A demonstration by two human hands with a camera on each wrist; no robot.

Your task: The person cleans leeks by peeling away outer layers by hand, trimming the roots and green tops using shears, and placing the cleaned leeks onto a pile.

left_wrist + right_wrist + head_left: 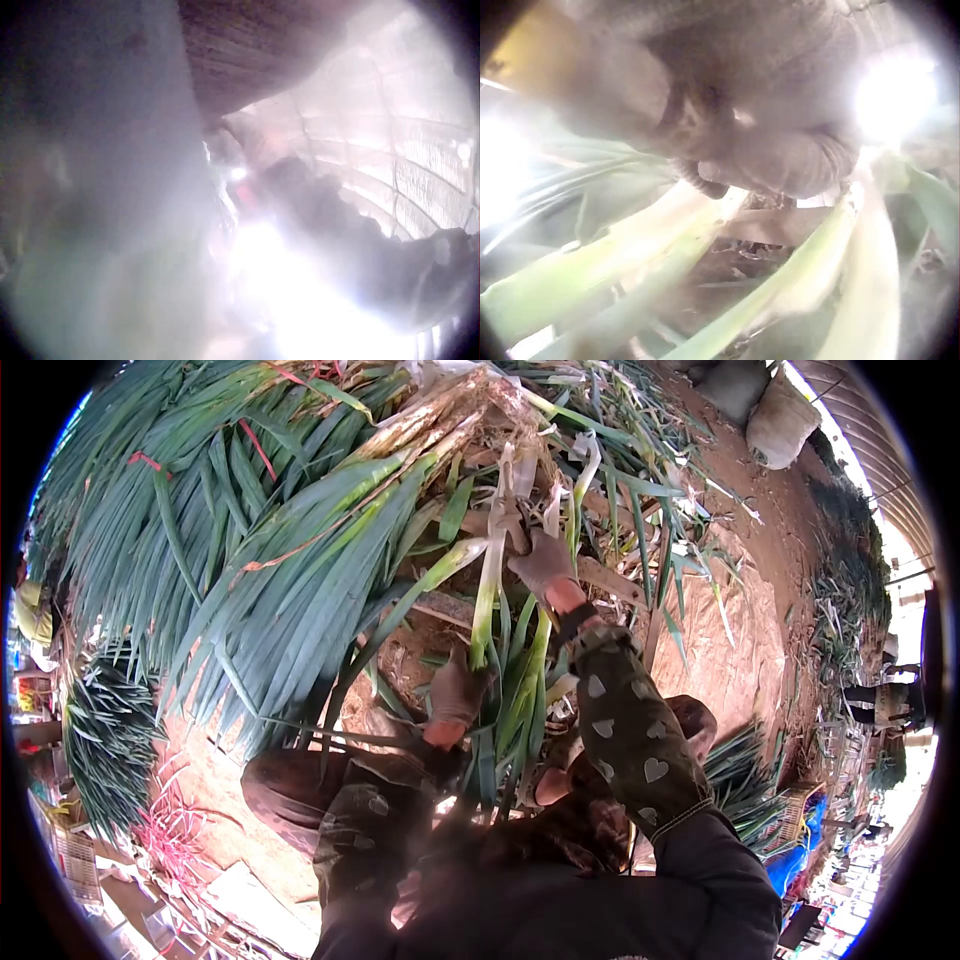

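Observation:
A long green onion [487, 595] stands between my two hands in the head view, pale shank upward and green leaves downward. My gloved left hand [456, 692] grips its lower, green part. Higher up, the gloved right hand [543, 563] has its fingers curled at the pale upper part. Those curled fingers [780, 165] also show in the right wrist view, above pale green stalks [622, 262]. Glare and blur fill the left wrist view, where a gloved part of the hand [255, 52] crosses the top. Several loose leaves [520, 705] hang below the hands.
A big heap of green onions [220, 550] covers the left and far side, root ends [480, 405] toward the middle. Peeled scraps [640, 450] lie at the far right. Another bundle [110, 740] sits at left beside pink ties [180, 825]. White sacks [782, 420] stand far right.

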